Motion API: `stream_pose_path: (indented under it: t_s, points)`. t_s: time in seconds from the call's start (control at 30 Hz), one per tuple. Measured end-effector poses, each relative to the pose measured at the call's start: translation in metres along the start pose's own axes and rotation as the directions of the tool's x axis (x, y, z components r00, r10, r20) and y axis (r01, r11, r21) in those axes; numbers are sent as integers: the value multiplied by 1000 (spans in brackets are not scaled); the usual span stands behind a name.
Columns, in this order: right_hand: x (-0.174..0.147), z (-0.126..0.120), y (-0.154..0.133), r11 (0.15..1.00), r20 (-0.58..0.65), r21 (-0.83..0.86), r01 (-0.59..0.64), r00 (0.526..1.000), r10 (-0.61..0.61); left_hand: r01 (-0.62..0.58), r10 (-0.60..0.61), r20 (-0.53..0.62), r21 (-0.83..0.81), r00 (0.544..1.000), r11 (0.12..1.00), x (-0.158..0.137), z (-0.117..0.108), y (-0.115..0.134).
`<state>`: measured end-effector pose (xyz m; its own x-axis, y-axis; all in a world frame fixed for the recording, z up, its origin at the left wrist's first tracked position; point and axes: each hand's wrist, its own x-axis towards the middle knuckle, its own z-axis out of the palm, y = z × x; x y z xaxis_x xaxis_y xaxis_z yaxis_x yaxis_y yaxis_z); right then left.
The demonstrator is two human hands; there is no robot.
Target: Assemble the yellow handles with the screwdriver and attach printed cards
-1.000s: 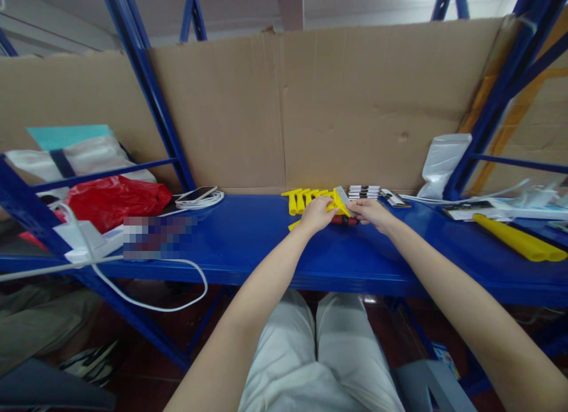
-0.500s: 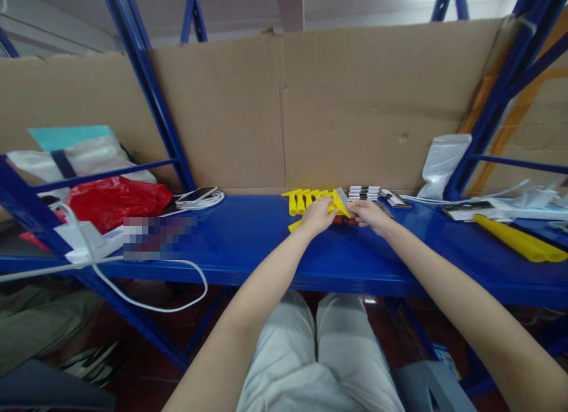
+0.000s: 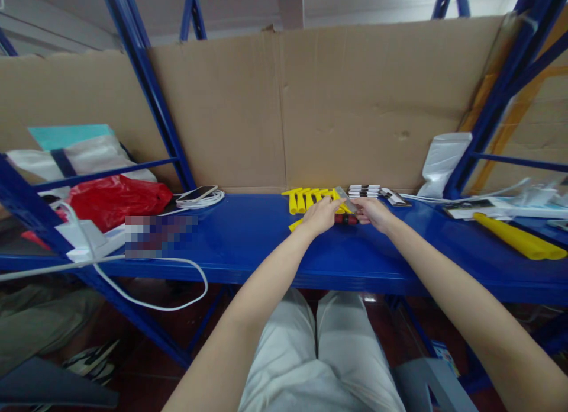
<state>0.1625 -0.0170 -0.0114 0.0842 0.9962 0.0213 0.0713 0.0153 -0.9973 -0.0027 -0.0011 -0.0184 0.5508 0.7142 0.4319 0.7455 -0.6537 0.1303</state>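
Note:
My left hand (image 3: 320, 215) is closed at the centre of the blue bench, its fingers around a yellow plastic piece (image 3: 339, 209) that they partly hide. Across this piece lies a flat grey strip (image 3: 346, 200), slanting down to the right. My right hand (image 3: 373, 214) pinches the strip's lower end, thumb on top. Below the fingers rests a red and black tool (image 3: 346, 219), perhaps a screwdriver. Several yellow T-shaped pieces (image 3: 302, 201) stand in a row behind my left hand, and another yellow piece (image 3: 294, 225) shows beside its wrist.
Stacked white and black small packs (image 3: 364, 191) sit behind my right hand. Rightward are a white pouch (image 3: 439, 163) and yellow tubes (image 3: 519, 237). At left lie a phone (image 3: 197, 194), coiled white cable (image 3: 213, 199) and a red bag (image 3: 118, 200). Cardboard (image 3: 231, 116) walls the back.
The grey strip and the yellow piece have turned, so the strip now covers more of the yellow. My right hand has shifted slightly, uncovering more of the red and black tool.

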Motion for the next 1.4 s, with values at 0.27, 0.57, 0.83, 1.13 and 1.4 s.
stream_pose_path:
  t_s: [0.27,0.57,0.83,1.13,1.4]
  points:
    - [0,-6,-1,996,9,-77,47,999,-46,15,-16,-15,-43,1000,999,0,2,-1]
    - [0,-10,3,983,86,-159,91,993,-78,-6,6,-12,-33,1000,999,-1,5,-3]
    - [20,-32,7,694,-101,-695,188,930,-353,-1,2,5,-32,1000,999,0,6,-2]
    - [33,-60,29,110,-109,-991,-76,934,-341,14,-14,-1,-44,1000,999,1,7,-2]
    - [29,-43,24,-56,-66,-995,-84,962,-264,10,-10,-8,-66,1000,998,4,13,-4]
